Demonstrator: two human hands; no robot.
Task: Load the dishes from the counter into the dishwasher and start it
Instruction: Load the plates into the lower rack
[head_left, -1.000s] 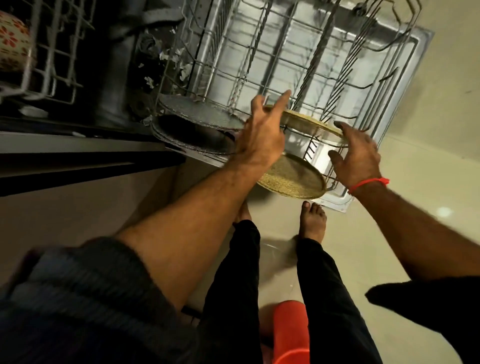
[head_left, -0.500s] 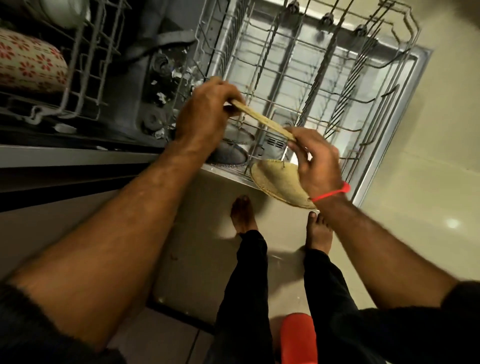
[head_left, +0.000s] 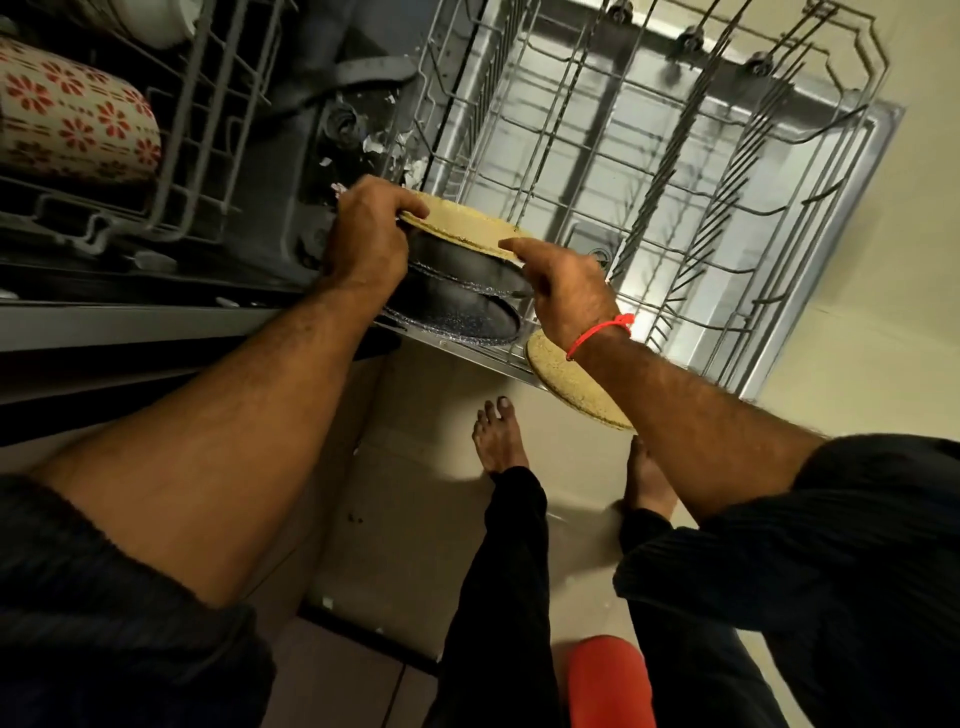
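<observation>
1. Both hands had carried the tan plate (head_left: 467, 228) leftward over the lower rack (head_left: 675, 218), above two dark speckled plates (head_left: 457, 317) standing in it.
2. Left hand (head_left: 366, 236) and right hand (head_left: 563, 291) each gripped its rim.
3. Another tan plate (head_left: 566, 384) stood at the rack's near edge; a floral bowl (head_left: 72, 119) lay in the upper rack (head_left: 197, 104).

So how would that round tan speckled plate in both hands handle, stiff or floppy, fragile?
The round tan speckled plate, gripped at opposite rims by left hand and right hand, shows no sag, so probably stiff. Its thin edge suggests lightness. Probably breakable against the wire rack.
</observation>
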